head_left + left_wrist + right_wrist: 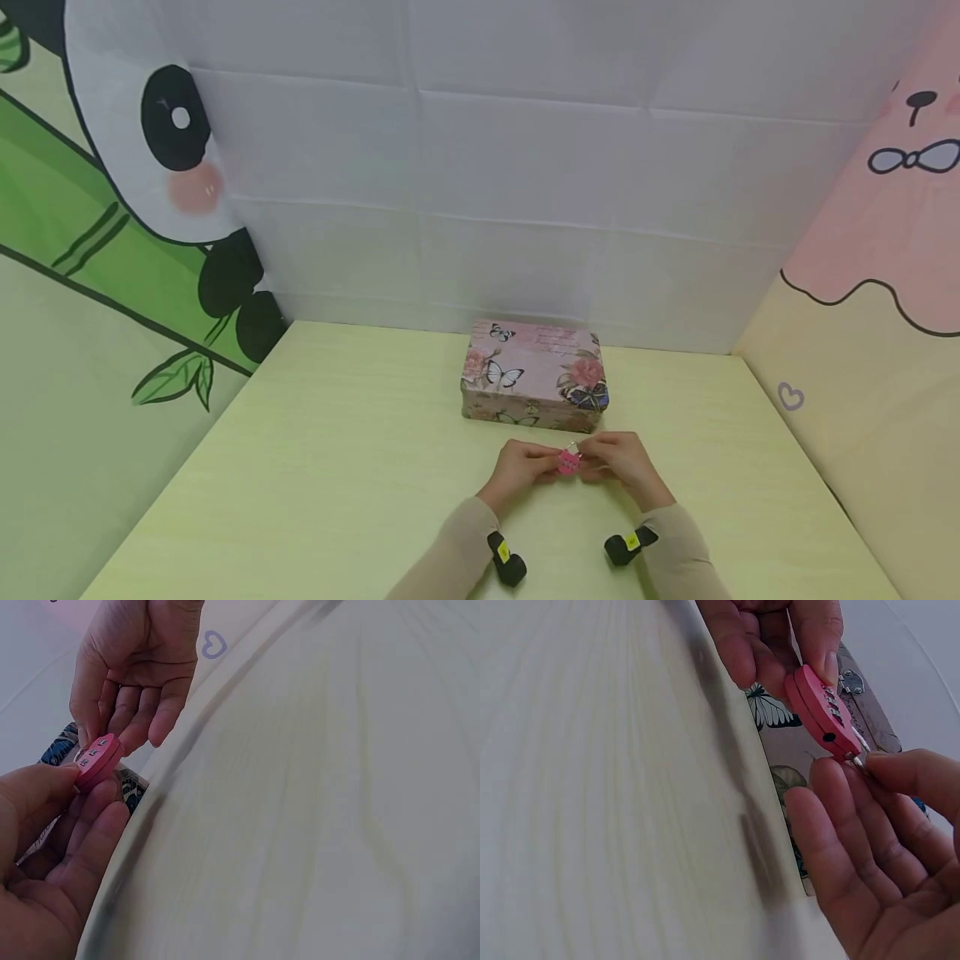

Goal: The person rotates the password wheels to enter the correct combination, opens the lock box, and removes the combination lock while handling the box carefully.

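A small pink combination padlock (569, 462) with number dials and a metal shackle (861, 742) is held between both hands. My left hand (519, 468) pinches the pink body between thumb and fingers. At the shackle end, my right hand (621, 463) pinches the metal between thumb and forefinger. In the left wrist view the dials on the padlock (99, 759) face up toward the camera. Just behind the hands sits a closed box (536, 367) with a butterfly and flower print. Its small metal clasp (851, 682) shows in the right wrist view.
The pale wooden table (337, 467) extends to both sides of the hands. A white cloth (525, 167) hangs behind the box. Printed panels stand at left, with a panda (176, 125), and at right, in pink and cream. Black wrist cameras (508, 567) are strapped over both sleeves.
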`<act>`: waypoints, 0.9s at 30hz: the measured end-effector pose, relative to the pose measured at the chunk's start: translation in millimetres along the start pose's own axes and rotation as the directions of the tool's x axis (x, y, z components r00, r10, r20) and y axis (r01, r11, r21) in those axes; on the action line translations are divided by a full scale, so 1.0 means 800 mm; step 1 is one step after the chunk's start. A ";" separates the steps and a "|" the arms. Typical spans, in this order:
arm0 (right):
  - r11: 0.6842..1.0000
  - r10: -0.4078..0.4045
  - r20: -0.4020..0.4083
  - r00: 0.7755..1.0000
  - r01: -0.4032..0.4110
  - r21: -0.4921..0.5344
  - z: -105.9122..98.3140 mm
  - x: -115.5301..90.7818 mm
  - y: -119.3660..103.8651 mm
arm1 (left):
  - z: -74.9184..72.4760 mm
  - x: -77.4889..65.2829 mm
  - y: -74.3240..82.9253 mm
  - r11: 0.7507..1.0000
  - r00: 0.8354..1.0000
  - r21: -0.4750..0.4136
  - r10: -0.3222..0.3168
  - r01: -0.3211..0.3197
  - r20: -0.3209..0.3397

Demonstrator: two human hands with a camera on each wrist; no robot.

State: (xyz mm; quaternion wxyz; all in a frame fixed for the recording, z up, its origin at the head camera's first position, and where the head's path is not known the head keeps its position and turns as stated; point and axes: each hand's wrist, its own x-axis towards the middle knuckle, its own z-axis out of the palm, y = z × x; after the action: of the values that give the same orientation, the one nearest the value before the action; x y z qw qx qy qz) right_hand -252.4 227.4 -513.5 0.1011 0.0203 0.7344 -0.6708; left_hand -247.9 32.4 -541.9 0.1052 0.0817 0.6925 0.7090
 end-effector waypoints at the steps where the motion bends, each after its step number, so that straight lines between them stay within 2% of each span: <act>1: 1.000 -0.004 0.005 1.000 0.005 -0.009 -0.002 -0.002 0.000 | 0.002 0.000 0.000 1.000 1.000 -0.001 0.001 -0.001 0.004; 9: 0.995 -0.027 0.066 0.997 0.033 -0.090 -0.018 -0.014 -0.005 | 0.019 -0.003 -0.007 1.000 1.000 0.009 0.014 -0.014 0.020; 18: 0.979 0.004 0.100 0.995 0.017 -0.203 -0.031 -0.029 -0.008 | 0.031 -0.013 -0.006 0.999 0.997 0.024 -0.025 0.023 0.069; 27: 0.962 0.032 0.135 0.990 0.006 -0.274 -0.043 -0.036 -0.011 | 0.045 -0.017 -0.007 1.000 0.994 0.016 -0.021 0.019 0.110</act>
State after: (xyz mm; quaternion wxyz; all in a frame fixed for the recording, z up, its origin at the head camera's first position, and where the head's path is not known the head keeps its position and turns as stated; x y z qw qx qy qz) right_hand -230.0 263.4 -496.8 0.1578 -0.0357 0.8113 -0.5618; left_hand -225.3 63.6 -546.2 0.1496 0.1143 0.6917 0.6972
